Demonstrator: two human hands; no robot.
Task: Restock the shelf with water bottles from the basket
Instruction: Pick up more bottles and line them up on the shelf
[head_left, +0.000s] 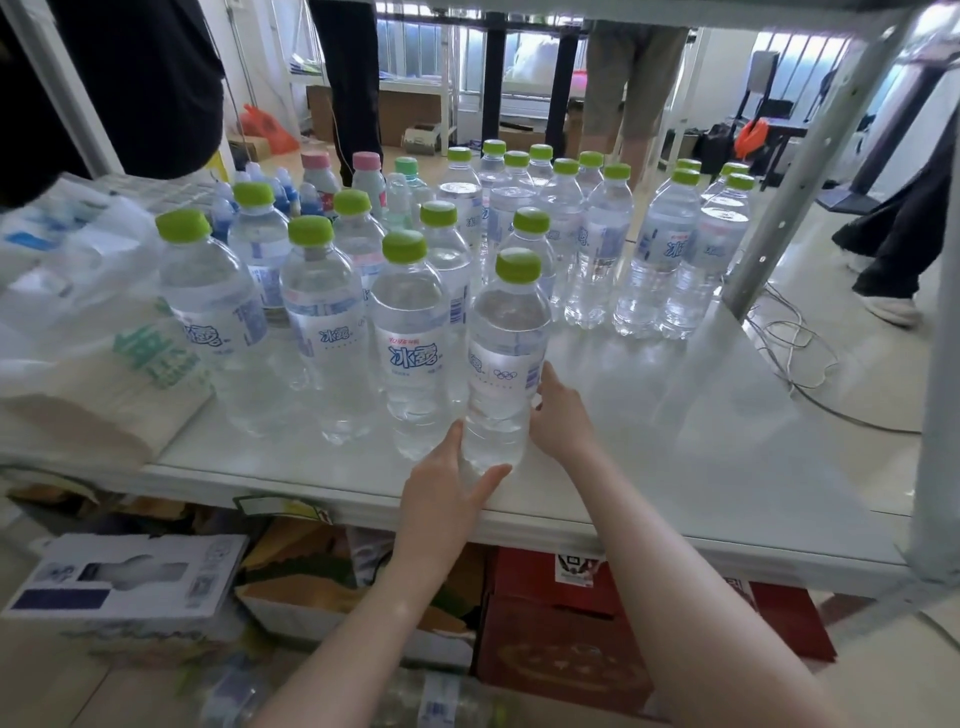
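Observation:
A clear water bottle (503, 358) with a green cap stands upright near the front edge of the white shelf (701, 447). My left hand (447, 488) cups its base from the front left, thumb and fingers around the bottom. My right hand (558, 410) presses against its right side at label height. Several more green-capped water bottles (322, 322) stand in rows to the left and behind it. More bottles (441, 701) lie blurred at the bottom of the view; the basket cannot be made out.
White plastic bags (88, 322) lie on the shelf's left part. A grey shelf post (810, 161) rises at the right. Cardboard boxes (566, 639) and a white carton (130, 577) sit below the shelf. People's legs (883, 249) stand beyond the shelf.

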